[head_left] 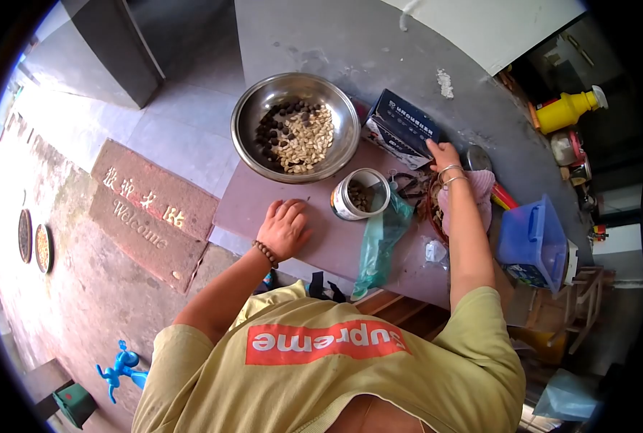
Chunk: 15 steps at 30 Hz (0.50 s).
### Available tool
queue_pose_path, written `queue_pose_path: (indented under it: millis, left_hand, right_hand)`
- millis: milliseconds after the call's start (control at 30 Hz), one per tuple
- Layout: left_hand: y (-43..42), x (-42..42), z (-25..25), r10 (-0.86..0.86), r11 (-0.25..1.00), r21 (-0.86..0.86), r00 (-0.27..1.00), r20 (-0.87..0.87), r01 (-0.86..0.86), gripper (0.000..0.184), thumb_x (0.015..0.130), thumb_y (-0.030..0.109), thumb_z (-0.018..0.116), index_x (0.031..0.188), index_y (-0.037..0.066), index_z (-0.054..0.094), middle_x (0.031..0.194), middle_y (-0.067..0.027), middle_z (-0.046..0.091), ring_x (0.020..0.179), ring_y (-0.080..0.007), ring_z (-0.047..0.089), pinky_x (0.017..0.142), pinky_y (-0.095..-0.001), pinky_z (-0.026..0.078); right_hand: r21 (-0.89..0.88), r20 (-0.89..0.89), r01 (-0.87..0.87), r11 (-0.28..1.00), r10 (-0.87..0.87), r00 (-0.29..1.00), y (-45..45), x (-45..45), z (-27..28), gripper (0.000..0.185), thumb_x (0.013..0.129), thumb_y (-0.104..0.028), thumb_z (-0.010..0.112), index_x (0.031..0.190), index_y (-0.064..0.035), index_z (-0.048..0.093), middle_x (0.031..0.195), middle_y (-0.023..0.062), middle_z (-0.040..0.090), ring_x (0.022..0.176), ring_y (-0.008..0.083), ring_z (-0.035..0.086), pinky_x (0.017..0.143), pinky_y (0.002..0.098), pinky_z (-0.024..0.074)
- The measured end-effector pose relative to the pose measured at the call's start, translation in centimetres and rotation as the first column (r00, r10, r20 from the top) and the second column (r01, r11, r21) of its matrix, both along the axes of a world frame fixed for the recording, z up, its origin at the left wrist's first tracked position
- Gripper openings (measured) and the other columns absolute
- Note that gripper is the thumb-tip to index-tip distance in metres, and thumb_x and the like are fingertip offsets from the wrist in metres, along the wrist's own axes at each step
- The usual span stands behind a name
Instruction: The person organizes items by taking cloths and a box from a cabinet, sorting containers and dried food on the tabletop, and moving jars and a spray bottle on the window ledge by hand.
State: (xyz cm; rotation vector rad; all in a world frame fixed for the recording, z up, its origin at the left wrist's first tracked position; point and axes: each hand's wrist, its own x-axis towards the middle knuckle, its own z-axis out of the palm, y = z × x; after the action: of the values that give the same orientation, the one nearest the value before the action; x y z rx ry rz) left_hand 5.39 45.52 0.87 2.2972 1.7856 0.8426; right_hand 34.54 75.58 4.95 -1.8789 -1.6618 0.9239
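Gently steady the navy carton (pixel 402 124) your right hand (pixel 445 156) touches, grip unclear; your left hand (pixel 285 228) rests loosely spread on the bench (pixel 330 251).

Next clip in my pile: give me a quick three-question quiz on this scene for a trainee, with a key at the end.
1. Multiple choice: what is the right hand touching?
a) the yellow bottle
b) the dark box
c) the blue tub
2. True or false: the metal bowl holds both dark pieces and pale pieces.
3. Short answer: which hand has the beaded bracelet at its wrist?

Key:
1. b
2. True
3. The left hand
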Motion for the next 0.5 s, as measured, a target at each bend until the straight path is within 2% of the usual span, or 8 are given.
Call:
queue_pose_path:
  millis: [100, 133, 167, 233, 300, 367, 400, 500]
  left_hand:
    - [0.0, 0.0, -0.1, 0.01, 1.0, 0.004, 1.0, -0.017, -0.009, 0.029, 0.066, 0.019, 0.062, 0.089, 0.005, 0.05, 0.108, -0.01, 0.047, 0.108, -0.0254, 0.04, 0.091, -0.0428, 0.029]
    - [0.0, 0.0, -0.2, 0.012, 1.0, 0.011, 1.0, -0.022, -0.012, 0.029, 0.066, 0.019, 0.062, 0.088, 0.005, 0.05, 0.108, -0.0101, 0.047, 0.108, -0.0254, 0.04, 0.091, -0.0427, 0.029]
    - [0.0, 0.0, -0.2, 0.019, 1.0, 0.01, 1.0, -0.025, -0.019, 0.029, 0.066, 0.019, 0.062, 0.088, 0.005, 0.05, 0.108, -0.0101, 0.047, 0.108, -0.0254, 0.04, 0.091, -0.0427, 0.029]
    - [0.0, 0.0, -0.2, 0.025, 1.0, 0.007, 1.0, -0.016, -0.025, 0.029, 0.065, 0.018, 0.062, 0.088, 0.005, 0.05, 0.107, -0.0102, 0.047, 0.108, -0.0254, 0.041, 0.091, -0.0421, 0.029]
    - [0.0, 0.0, -0.1, 0.026, 1.0, 0.008, 1.0, -0.013, -0.026, 0.028, 0.065, 0.019, 0.062, 0.087, 0.005, 0.05, 0.107, -0.0101, 0.047, 0.107, -0.0254, 0.041, 0.091, -0.0418, 0.029]
    - [0.0, -0.1, -0.1, 0.028, 1.0, 0.005, 1.0, -0.007, -0.028, 0.028, 0.066, 0.019, 0.062, 0.087, 0.005, 0.05, 0.107, -0.01, 0.048, 0.107, -0.0255, 0.041, 0.091, -0.0414, 0.029]
    - [0.0, -0.1, -0.1, 0.024, 1.0, 0.015, 1.0, -0.007, -0.023, 0.028, 0.066, 0.019, 0.062, 0.087, 0.005, 0.049, 0.107, -0.0101, 0.048, 0.107, -0.0256, 0.041, 0.091, -0.0411, 0.029]
    - [0.0, -0.1, -0.2, 0.019, 1.0, 0.025, 1.0, -0.006, -0.019, 0.027, 0.066, 0.02, 0.061, 0.087, 0.005, 0.049, 0.106, -0.0103, 0.048, 0.106, -0.0257, 0.042, 0.09, -0.0406, 0.03]
  right_hand:
    - [0.117, -0.021, -0.073, 0.99, 0.075, 0.997, 5.0, 1.8, -2.9, 0.047, 0.076, -0.04, 0.056, 0.088, 0.0056, 0.057, 0.081, 0.014, 0.059, 0.068, 0.0207, 0.055, 0.065, 0.0313, 0.0443]
    - [0.052, -0.044, -0.05, 0.997, 0.053, 0.998, 5.3, 1.4, -2.4, 0.049, 0.078, -0.041, 0.053, 0.096, 0.0052, 0.055, 0.09, 0.0143, 0.058, 0.082, 0.0208, 0.052, 0.078, 0.0312, 0.039]
    - [0.051, -0.048, -0.057, 0.997, 0.059, 0.997, 5.4, 0.9, -2.6, 0.049, 0.078, -0.041, 0.053, 0.096, 0.0052, 0.055, 0.09, 0.0143, 0.058, 0.082, 0.0208, 0.052, 0.078, 0.0312, 0.039]
    - [0.04, -0.298, 0.0, 0.999, 0.012, 0.955, 5.3, 0.2, -2.7, 0.053, 0.08, -0.041, 0.05, 0.106, 0.0049, 0.05, 0.101, 0.0156, 0.055, 0.089, 0.0216, 0.051, 0.082, 0.0309, 0.0375]
    - [0.063, -0.201, 0.014, 0.998, -0.002, 0.98, 3.7, -1.7, -1.2, 0.064, 0.078, -0.046, 0.05, 0.116, 0.0056, 0.042, 0.113, 0.017, 0.049, 0.101, 0.0237, 0.048, 0.088, 0.0298, 0.0339]
    - [-0.042, -0.14, 0.204, 0.978, -0.208, 0.968, 4.7, -1.5, -2.6, 0.075, 0.075, -0.052, 0.051, 0.12, 0.0072, 0.037, 0.12, 0.0184, 0.043, 0.109, 0.0254, 0.043, 0.092, 0.0289, 0.0312]
    - [-0.063, -0.217, 0.183, 0.981, -0.192, 0.957, 5.7, -0.7, -3.8, 0.083, 0.071, -0.057, 0.054, 0.123, 0.005, 0.034, 0.122, 0.0156, 0.042, 0.108, 0.0237, 0.043, 0.089, 0.0306, 0.0336]
    - [-0.024, -0.122, 0.139, 0.99, -0.141, 0.983, 4.3, -1.3, -2.3, 0.08, 0.072, -0.055, 0.054, 0.122, 0.0048, 0.036, 0.121, 0.015, 0.043, 0.105, 0.0224, 0.045, 0.088, 0.0295, 0.035]
